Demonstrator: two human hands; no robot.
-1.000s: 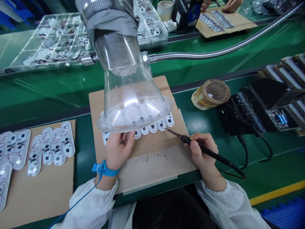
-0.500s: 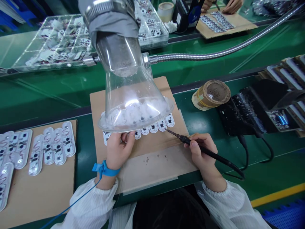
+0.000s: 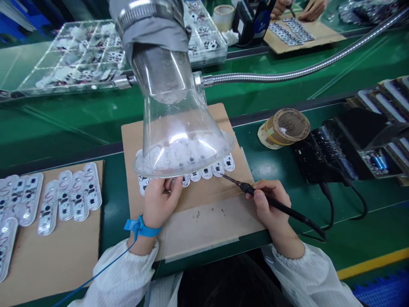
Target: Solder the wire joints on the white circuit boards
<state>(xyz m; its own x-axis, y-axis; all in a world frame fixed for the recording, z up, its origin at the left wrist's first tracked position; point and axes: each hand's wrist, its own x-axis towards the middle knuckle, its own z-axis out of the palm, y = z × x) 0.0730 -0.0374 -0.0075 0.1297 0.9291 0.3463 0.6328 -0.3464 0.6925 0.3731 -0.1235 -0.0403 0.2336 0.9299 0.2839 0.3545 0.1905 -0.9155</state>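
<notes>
My right hand (image 3: 274, 204) is closed around the black handle of a soldering iron (image 3: 252, 189). Its tip touches or hovers just at the lower end of one white circuit board (image 3: 218, 169) in a row on a cardboard sheet (image 3: 191, 198); contact cannot be told. My left hand (image 3: 161, 200), with a blue wrist strap (image 3: 143, 227), has its fingers curled at the row's near edge, partly below the rim of a clear fume hood (image 3: 183, 157). What those fingers pinch is hidden. More boards of the row show blurred through the hood.
On the left, cardboard (image 3: 64, 260) carries several assembled boards in clear casings (image 3: 92, 185). A brown-topped tape roll (image 3: 284, 128) and black equipment (image 3: 319, 149) stand right. A flexible metal arm (image 3: 271, 77) crosses above. Behind are a parts tray (image 3: 86, 55) and another person's hands (image 3: 313, 9).
Both my hands and the soldering iron keep practically the same position. The whole view has shifted very slightly. In the background, the other person's tool has moved a little.
</notes>
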